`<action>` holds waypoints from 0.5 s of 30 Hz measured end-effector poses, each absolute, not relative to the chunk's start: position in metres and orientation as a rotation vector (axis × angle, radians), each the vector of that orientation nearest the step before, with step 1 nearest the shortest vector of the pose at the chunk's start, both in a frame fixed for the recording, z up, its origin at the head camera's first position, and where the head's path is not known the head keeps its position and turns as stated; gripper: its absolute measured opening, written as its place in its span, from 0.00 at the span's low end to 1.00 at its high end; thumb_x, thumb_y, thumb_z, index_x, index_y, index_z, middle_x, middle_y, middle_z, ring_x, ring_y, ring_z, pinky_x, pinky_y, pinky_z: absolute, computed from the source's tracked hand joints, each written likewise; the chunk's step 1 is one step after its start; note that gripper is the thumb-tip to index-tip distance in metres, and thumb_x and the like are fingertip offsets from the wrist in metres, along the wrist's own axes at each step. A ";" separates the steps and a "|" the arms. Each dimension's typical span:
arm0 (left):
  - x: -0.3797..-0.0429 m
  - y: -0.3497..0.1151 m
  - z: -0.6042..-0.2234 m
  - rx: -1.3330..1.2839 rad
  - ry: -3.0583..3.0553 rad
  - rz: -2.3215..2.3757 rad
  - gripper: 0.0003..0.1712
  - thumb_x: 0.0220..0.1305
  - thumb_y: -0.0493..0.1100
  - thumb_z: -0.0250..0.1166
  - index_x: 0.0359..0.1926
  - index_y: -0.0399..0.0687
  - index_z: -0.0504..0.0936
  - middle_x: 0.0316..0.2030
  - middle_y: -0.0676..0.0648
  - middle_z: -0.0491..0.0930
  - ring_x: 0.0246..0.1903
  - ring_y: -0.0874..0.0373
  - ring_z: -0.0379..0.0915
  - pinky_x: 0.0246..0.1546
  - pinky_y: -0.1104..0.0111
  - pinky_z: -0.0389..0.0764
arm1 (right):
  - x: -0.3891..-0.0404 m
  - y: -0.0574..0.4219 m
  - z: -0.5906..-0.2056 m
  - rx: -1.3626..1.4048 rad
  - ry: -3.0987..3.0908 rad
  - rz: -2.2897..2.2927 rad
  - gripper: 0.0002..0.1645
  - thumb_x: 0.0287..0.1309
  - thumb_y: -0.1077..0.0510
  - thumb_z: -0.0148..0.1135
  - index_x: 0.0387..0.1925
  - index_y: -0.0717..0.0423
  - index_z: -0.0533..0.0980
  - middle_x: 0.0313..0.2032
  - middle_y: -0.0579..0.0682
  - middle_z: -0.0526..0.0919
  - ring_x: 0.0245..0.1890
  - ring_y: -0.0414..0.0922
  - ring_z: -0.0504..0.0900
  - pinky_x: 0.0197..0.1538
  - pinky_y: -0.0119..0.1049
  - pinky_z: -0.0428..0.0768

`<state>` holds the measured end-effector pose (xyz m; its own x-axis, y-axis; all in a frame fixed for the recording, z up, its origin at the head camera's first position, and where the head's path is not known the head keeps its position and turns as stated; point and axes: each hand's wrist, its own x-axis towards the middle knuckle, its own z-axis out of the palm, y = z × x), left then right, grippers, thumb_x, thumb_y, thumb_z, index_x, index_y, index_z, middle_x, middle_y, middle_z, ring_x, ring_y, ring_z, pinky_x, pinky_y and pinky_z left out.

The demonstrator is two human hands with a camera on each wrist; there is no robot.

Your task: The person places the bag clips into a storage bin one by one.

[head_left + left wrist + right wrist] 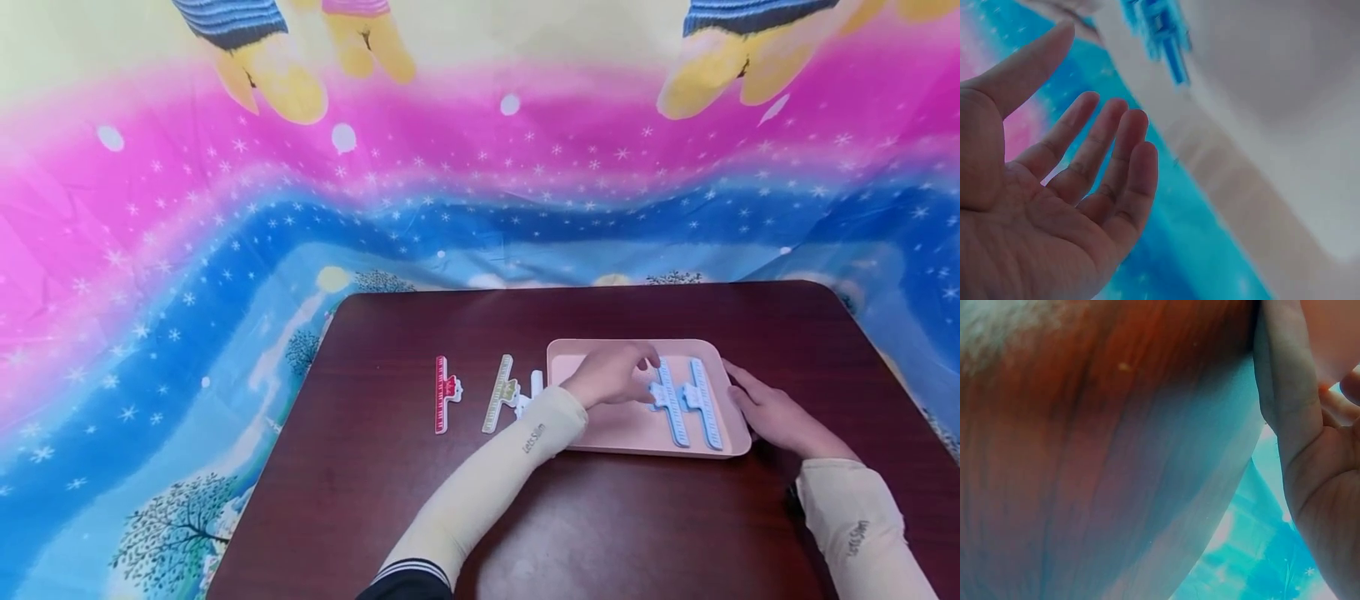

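Note:
My left hand (615, 375) hovers over a pink rectangular tray (615, 435), its palm empty and fingers loosely bent in the left wrist view. Just beside its fingertips lies a light blue ruler-like clip (677, 421); a second blue clip (707, 408) is to its right, also in the tray. At the tray's right end, my right hand (776, 417) touches the outer side with extended fingers. Left of the tray, on the table, are a red clip (441, 393) and a yellowish-beige clip (498, 392). Next to these is a white clip (536, 383), partly hidden by the left forearm.
A dark reddish-brown table (360, 500) with rounded corners carries everything. Behind and around it hangs a printed cloth (225, 217) in pink and blue with snowflakes. The left forearm crosses the tray's near left corner.

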<state>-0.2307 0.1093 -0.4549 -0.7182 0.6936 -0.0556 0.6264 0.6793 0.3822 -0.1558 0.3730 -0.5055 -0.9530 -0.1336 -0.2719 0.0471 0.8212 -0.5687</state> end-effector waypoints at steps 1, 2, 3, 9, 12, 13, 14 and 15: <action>-0.231 0.103 -0.451 1.083 2.698 0.503 0.28 0.49 0.55 0.75 0.52 0.63 0.77 0.45 0.60 0.79 0.44 0.70 0.73 0.42 0.78 0.70 | -0.156 0.373 -0.506 -0.067 2.706 -0.855 0.37 0.75 0.44 0.32 0.74 0.56 0.35 0.59 0.76 0.63 0.46 0.60 0.75 0.42 0.50 0.75; -0.231 0.095 -0.448 1.100 2.706 0.501 0.28 0.50 0.55 0.74 0.53 0.63 0.76 0.46 0.59 0.79 0.45 0.69 0.73 0.42 0.77 0.71 | -0.156 0.373 -0.506 -0.065 2.707 -0.854 0.37 0.75 0.44 0.32 0.74 0.56 0.36 0.59 0.76 0.63 0.46 0.60 0.75 0.43 0.50 0.75; -0.232 0.088 -0.446 1.113 2.715 0.502 0.28 0.51 0.55 0.74 0.53 0.62 0.76 0.47 0.59 0.80 0.45 0.68 0.73 0.41 0.76 0.71 | -0.156 0.373 -0.506 -0.063 2.707 -0.857 0.37 0.75 0.44 0.32 0.74 0.56 0.36 0.59 0.76 0.63 0.46 0.60 0.75 0.42 0.50 0.75; -0.237 0.043 -0.441 1.122 2.767 0.499 0.27 0.53 0.56 0.72 0.54 0.60 0.76 0.47 0.57 0.80 0.46 0.65 0.74 0.44 0.70 0.73 | -0.155 0.372 -0.506 -0.045 2.701 -0.844 0.38 0.75 0.43 0.31 0.74 0.56 0.35 0.59 0.77 0.63 0.45 0.60 0.75 0.42 0.50 0.75; -0.240 0.017 -0.443 1.102 2.771 0.511 0.28 0.53 0.54 0.72 0.55 0.58 0.76 0.48 0.55 0.80 0.47 0.63 0.74 0.46 0.68 0.74 | -0.154 0.372 -0.505 -0.046 2.695 -0.851 0.39 0.74 0.42 0.31 0.74 0.56 0.35 0.59 0.77 0.62 0.45 0.61 0.75 0.42 0.50 0.75; -0.241 0.008 -0.444 1.093 2.774 0.514 0.28 0.53 0.54 0.72 0.55 0.57 0.76 0.47 0.53 0.80 0.47 0.61 0.74 0.46 0.67 0.74 | -0.154 0.372 -0.505 -0.047 2.697 -0.851 0.39 0.74 0.42 0.30 0.74 0.56 0.35 0.59 0.77 0.62 0.46 0.61 0.75 0.42 0.51 0.75; -0.242 -0.001 -0.445 1.081 2.780 0.510 0.28 0.53 0.54 0.72 0.55 0.57 0.76 0.47 0.53 0.80 0.46 0.61 0.74 0.46 0.67 0.74 | -0.154 0.372 -0.504 -0.045 2.700 -0.848 0.39 0.74 0.42 0.30 0.74 0.55 0.34 0.60 0.77 0.61 0.46 0.62 0.74 0.43 0.52 0.75; -0.243 -0.009 -0.447 1.071 2.782 0.508 0.29 0.53 0.53 0.72 0.55 0.56 0.76 0.47 0.52 0.80 0.46 0.60 0.75 0.46 0.66 0.74 | -0.154 0.372 -0.504 -0.045 2.699 -0.856 0.39 0.74 0.42 0.30 0.74 0.55 0.34 0.60 0.77 0.61 0.47 0.62 0.74 0.44 0.54 0.74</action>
